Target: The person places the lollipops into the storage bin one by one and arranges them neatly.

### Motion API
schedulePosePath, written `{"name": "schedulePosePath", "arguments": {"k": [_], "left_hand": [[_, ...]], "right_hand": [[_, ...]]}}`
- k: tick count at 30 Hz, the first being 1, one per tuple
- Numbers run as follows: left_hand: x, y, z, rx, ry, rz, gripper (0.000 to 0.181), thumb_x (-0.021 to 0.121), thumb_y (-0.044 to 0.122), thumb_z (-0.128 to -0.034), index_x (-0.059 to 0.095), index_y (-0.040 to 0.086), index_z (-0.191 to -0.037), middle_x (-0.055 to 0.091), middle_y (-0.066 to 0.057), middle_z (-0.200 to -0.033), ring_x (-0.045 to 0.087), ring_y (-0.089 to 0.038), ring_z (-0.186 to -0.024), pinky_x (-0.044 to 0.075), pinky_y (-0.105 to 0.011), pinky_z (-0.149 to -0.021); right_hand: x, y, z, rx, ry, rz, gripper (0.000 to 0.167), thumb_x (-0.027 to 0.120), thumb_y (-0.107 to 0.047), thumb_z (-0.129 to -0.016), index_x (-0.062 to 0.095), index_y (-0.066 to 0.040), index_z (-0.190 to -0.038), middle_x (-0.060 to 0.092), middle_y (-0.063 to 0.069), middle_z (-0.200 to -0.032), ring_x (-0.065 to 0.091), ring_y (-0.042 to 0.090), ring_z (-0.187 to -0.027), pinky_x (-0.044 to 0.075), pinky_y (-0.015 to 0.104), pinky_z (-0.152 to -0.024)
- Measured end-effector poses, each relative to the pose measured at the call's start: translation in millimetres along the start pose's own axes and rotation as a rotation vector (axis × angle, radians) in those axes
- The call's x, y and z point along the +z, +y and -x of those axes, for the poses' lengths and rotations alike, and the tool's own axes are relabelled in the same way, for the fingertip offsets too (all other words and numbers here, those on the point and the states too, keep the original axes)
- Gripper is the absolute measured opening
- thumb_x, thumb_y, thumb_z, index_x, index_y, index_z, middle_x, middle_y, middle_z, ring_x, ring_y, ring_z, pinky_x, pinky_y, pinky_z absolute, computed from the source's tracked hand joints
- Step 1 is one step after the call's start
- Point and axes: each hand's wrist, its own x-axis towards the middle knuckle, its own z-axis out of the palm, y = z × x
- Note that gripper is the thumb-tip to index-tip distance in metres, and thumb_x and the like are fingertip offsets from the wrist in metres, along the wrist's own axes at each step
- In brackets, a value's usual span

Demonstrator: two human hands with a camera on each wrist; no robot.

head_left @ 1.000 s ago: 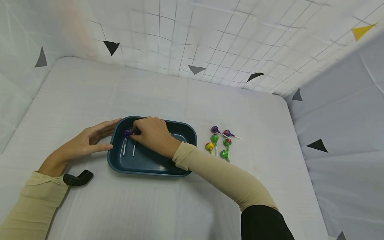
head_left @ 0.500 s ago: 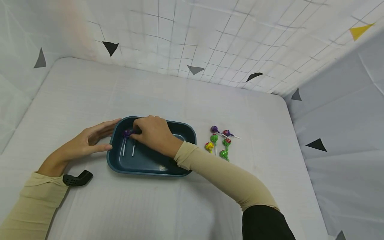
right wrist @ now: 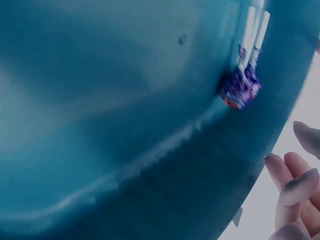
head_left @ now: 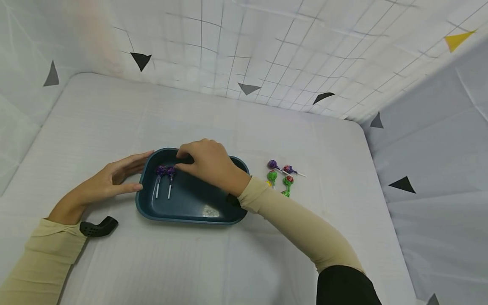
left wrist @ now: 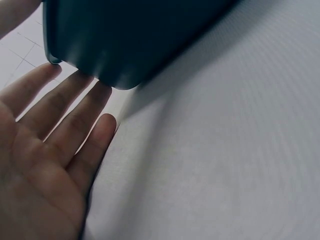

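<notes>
A dark teal tray [head_left: 190, 203] lies on the white table. Side by side at its left end, two purple-wrapped lollipops [head_left: 170, 171] rest with their sticks toward the person. My left hand [head_left: 116, 178] touches the tray's left end, thumb at the near side and fingers at the far corner. In the left wrist view its fingers [left wrist: 75, 120] are nearly straight against the tray. My right hand [head_left: 211, 163] hovers over the tray just right of the lollipops, thumb and fingers apart, holding nothing. In the right wrist view, its loosely bent fingers [right wrist: 295, 190] appear beside the tray's rim.
Right of the tray lie several more lollipops: purple ones [head_left: 272, 164], green ones [head_left: 272, 175] and a yellow one [head_left: 269, 183] mostly hidden by the right sleeve. A black wrist device [head_left: 99, 226] sits on the left wrist. White sheeting [head_left: 248, 51] surrounds the table.
The right hand has let go of the second purple lollipop and moved up and to the right, so that lollipop now shows in full. The left hand and tray have stayed put.
</notes>
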Motion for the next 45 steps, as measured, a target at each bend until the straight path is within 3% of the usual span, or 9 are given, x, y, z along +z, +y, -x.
{"name": "schedulePosePath", "arguments": {"k": [4,11,21,35,41,45], "left_hand": [[0.7,-1.3,-0.2,-0.004,0.002,0.003,0.082,0.060,-0.021,-0.0896,0.023,-0.006,-0.161,0.031,0.000,-0.170,0.039,-0.001,-0.150,0.033,-0.010,-0.118],[1.4,-1.2,0.4,-0.001,0.006,-0.016,0.084,0.062,-0.021,-0.0887,0.024,-0.005,-0.161,0.032,0.000,-0.170,0.039,0.000,-0.150,0.034,-0.009,-0.117],[0.2,-1.4,1.5,0.026,-0.002,-0.021,0.084,0.061,-0.023,-0.0881,0.022,-0.008,-0.161,0.030,0.001,-0.171,0.037,-0.001,-0.151,0.033,-0.009,-0.118],[-0.1,-0.6,0.1,-0.005,0.005,-0.037,0.084,0.062,-0.021,-0.0886,0.024,-0.005,-0.161,0.031,0.002,-0.170,0.038,0.001,-0.150,0.033,-0.009,-0.117],[-1.0,-1.4,-0.1,-0.019,0.008,-0.040,0.084,0.063,-0.020,-0.0892,0.024,-0.003,-0.162,0.031,0.001,-0.170,0.038,0.001,-0.149,0.033,-0.009,-0.117],[-2.0,-2.1,0.8,-0.019,0.007,-0.036,0.084,0.063,-0.020,-0.0892,0.024,-0.004,-0.162,0.030,0.000,-0.170,0.038,0.001,-0.149,0.033,-0.009,-0.117]], "right_hand": [[-11,6,8.9,0.008,0.030,-0.025,0.022,0.075,-0.037,-0.096,0.079,-0.022,-0.111,0.080,-0.008,-0.110,0.074,0.008,-0.100,0.059,0.025,-0.077],[-31,19,26.5,0.012,0.103,-0.073,0.019,0.075,-0.032,-0.097,0.080,-0.019,-0.110,0.081,-0.005,-0.104,0.063,0.005,-0.065,0.049,0.021,-0.060],[-51,41,46.8,0.024,0.206,-0.091,0.019,0.078,-0.028,-0.094,0.080,-0.017,-0.109,0.079,-0.003,-0.090,0.057,0.007,-0.059,0.044,0.023,-0.055],[-67,88,83.5,-0.029,0.197,-0.095,0.023,0.081,-0.018,-0.091,0.079,-0.012,-0.114,0.078,-0.001,-0.095,0.058,0.010,-0.068,0.042,0.024,-0.055],[-71,113,103.9,0.024,0.209,-0.106,0.022,0.080,-0.013,-0.091,0.079,-0.013,-0.113,0.078,0.000,-0.094,0.057,0.008,-0.062,0.041,0.023,-0.049],[-71,132,117.0,0.104,0.187,-0.109,0.023,0.079,-0.012,-0.092,0.079,-0.014,-0.115,0.078,0.001,-0.092,0.056,0.010,-0.061,0.041,0.023,-0.047]]}}
